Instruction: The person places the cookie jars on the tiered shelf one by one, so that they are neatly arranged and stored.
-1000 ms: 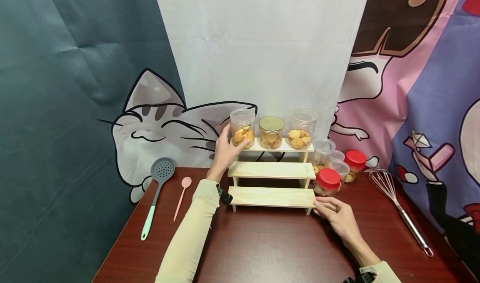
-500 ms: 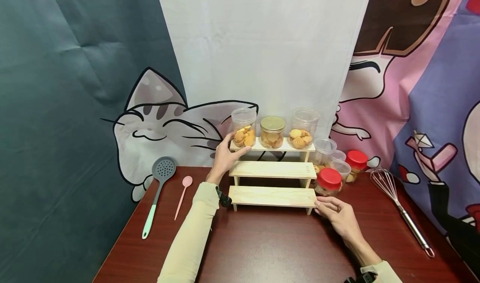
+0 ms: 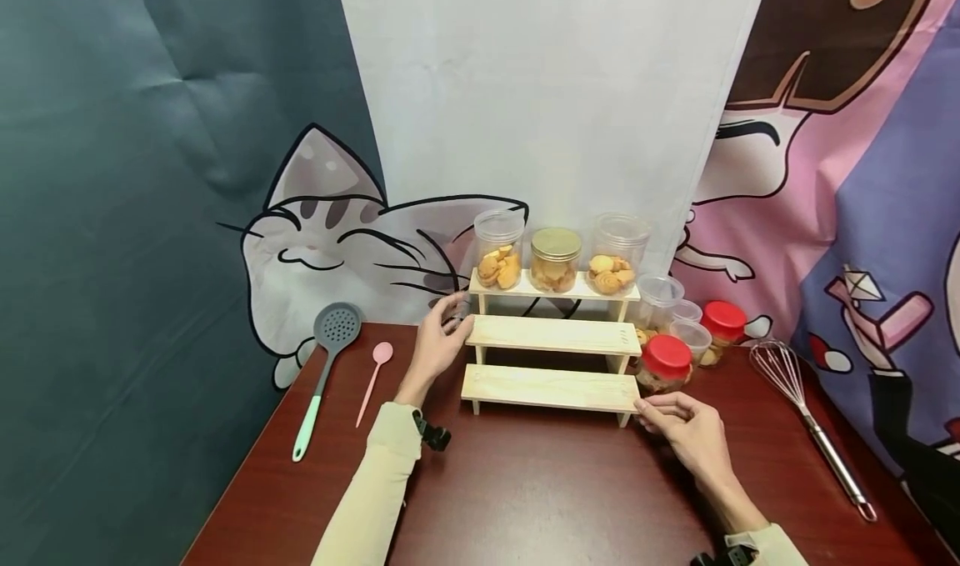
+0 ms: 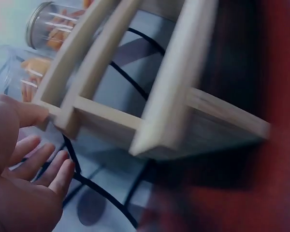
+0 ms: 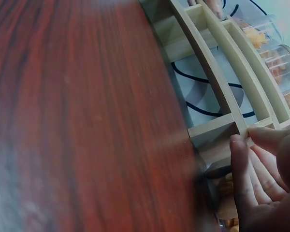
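A three-tier wooden display rack (image 3: pixel 551 333) stands on the table. On its top tier, from left to right, sit a clear-lidded jar (image 3: pixel 498 253), a gold-lidded jar (image 3: pixel 556 262) and another clear-lidded jar (image 3: pixel 619 253), each with cookies inside. My left hand (image 3: pixel 437 343) is beside the rack's left end with its fingers spread, holding nothing. In the left wrist view its thumb (image 4: pixel 36 114) overlaps the end of the top tier. At the other end, my right hand (image 3: pixel 690 437) pinches the front corner of the lowest tier between thumb and fingers.
Several jars, two with red lids (image 3: pixel 667 354), crowd behind the rack's right end. A whisk (image 3: pixel 813 433) lies on the right of the table (image 3: pixel 525 491). To the left lie a slotted turner (image 3: pixel 327 366) and a pink spoon (image 3: pixel 375 374). A printed cloth (image 3: pixel 555 91) hangs behind.
My left hand has come off the left jar, moving down and to the left, and its fingers have loosened. The right hand stays at the lowest tier's corner. The head view has shifted slightly.
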The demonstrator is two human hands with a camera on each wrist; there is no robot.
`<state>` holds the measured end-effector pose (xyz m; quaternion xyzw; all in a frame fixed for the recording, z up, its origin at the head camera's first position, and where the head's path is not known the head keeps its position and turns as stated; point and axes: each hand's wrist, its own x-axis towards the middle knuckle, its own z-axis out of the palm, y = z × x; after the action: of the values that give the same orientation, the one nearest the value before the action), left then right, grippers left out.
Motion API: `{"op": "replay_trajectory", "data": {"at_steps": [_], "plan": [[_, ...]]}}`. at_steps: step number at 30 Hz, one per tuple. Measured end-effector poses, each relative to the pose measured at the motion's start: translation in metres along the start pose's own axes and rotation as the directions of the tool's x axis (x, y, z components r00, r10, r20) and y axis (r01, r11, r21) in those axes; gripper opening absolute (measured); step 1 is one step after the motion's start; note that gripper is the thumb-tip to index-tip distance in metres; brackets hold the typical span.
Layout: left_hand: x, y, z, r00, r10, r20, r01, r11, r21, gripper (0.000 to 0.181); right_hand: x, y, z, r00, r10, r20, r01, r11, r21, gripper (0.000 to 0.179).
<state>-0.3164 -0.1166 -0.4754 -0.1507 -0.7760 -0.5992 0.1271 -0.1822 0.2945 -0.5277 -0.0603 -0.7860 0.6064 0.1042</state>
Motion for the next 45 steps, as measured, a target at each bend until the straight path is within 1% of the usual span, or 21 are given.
{"op": "replay_trajectory", "data": {"at_steps": [3,5,7,9,10,11,12,13,14,16,18,20,23,25,29,31,34,35,37,40,45], "plan": [[-0.013,-0.006,-0.002,0.998,-0.063,-0.014,0.063,0.997,0.035,0.034,0.001,-0.007,-0.004,0.996,-0.054,-0.073,0.051,0.997,-0.053,0.034],[-0.020,-0.008,-0.002,0.995,-0.098,-0.029,0.099,0.993,0.070,0.028,0.002,-0.016,-0.007,0.984,-0.105,-0.141,0.093,0.992,-0.083,0.030],[-0.026,-0.011,-0.001,0.991,-0.128,-0.038,0.131,0.986,0.105,0.024,0.005,-0.027,-0.011,0.961,-0.166,-0.221,0.143,0.983,-0.119,0.027],[-0.032,-0.014,0.000,0.988,-0.148,-0.035,0.151,0.979,0.139,0.022,0.009,-0.039,-0.016,0.928,-0.228,-0.295,0.186,0.969,-0.165,0.025],[-0.035,-0.016,0.001,0.988,-0.149,-0.025,0.151,0.976,0.153,0.022,0.012,-0.044,-0.018,0.912,-0.258,-0.319,0.205,0.960,-0.192,0.023],[-0.038,-0.018,0.001,0.988,-0.155,-0.011,0.155,0.974,0.166,0.022,0.015,-0.049,-0.021,0.898,-0.285,-0.334,0.222,0.951,-0.216,0.022],[-0.041,-0.020,0.002,0.987,-0.159,0.006,0.155,0.971,0.180,0.022,0.019,-0.053,-0.023,0.891,-0.308,-0.334,0.237,0.942,-0.238,0.021],[-0.043,-0.023,0.002,0.987,-0.159,0.025,0.151,0.970,0.191,0.022,0.022,-0.056,-0.025,0.887,-0.327,-0.325,0.249,0.933,-0.260,0.022],[-0.046,-0.024,0.003,0.986,-0.162,0.043,0.151,0.968,0.198,0.022,0.025,-0.059,-0.027,0.889,-0.340,-0.307,0.255,0.924,-0.285,0.025],[-0.049,-0.028,0.003,0.984,-0.161,0.071,0.144,0.970,0.195,0.022,0.030,-0.062,-0.029,0.900,-0.352,-0.258,0.258,0.905,-0.337,0.033],[-0.052,-0.031,0.003,0.982,-0.168,0.086,0.151,0.973,0.172,0.022,0.033,-0.062,-0.030,0.910,-0.359,-0.208,0.260,0.884,-0.389,0.043],[-0.054,-0.033,0.003,0.978,-0.184,0.100,0.171,0.977,0.129,0.022,0.034,-0.061,-0.030,0.915,-0.365,-0.173,0.263,0.864,-0.430,0.051],[-0.056,-0.037,0.002,0.970,-0.213,0.121,0.209,0.977,0.046,0.022,0.035,-0.058,-0.028,0.913,-0.381,-0.145,0.278,0.841,-0.464,0.060],[-0.057,-0.040,0.002,0.965,-0.227,0.132,0.229,0.974,0.003,0.022,0.034,-0.056,-0.027,0.911,-0.387,-0.141,0.278,0.831,-0.483,0.063],[-0.059,-0.042,0.003,0.961,-0.240,0.138,0.248,0.968,-0.046,0.023,0.032,-0.051,-0.024,0.905,-0.401,-0.144,0.279,0.812,-0.512,0.069],[-0.059,-0.042,0.003,0.955,-0.255,0.150,0.269,0.960,-0.081,0.024,0.032,-0.049,-0.024,0.901,-0.406,-0.152,0.278,0.810,-0.516,0.071],[-0.061,-0.042,0.003,0.942,-0.288,0.170,0.314,0.937,-0.153,0.027,0.032,-0.045,-0.023,0.899,-0.409,-0.157,0.276,0.808,-0.520,0.072],[-0.062,-0.043,0.003,0.938,-0.303,0.172,0.331,0.928,-0.170,0.027,0.033,-0.044,-0.023,0.900,-0.408,-0.156,0.275,0.807,-0.522,0.072],[-0.063,-0.043,0.002,0.933,-0.320,0.167,0.350,0.915,-0.201,0.027,0.034,-0.043,-0.022,0.900,-0.409,-0.152,0.277,0.805,-0.524,0.072],[-0.063,-0.043,0.003,0.934,-0.330,0.136,0.353,0.910,-0.217,0.026,0.036,-0.041,-0.022,0.898,-0.414,-0.150,0.284,0.803,-0.524,0.071],[-0.062,-0.041,0.006,0.942,-0.326,0.080,0.335,0.915,-0.225,0.024,0.037,-0.042,-0.024,0.893,-0.422,-0.155,0.288,0.802,-0.523,0.067]]}}
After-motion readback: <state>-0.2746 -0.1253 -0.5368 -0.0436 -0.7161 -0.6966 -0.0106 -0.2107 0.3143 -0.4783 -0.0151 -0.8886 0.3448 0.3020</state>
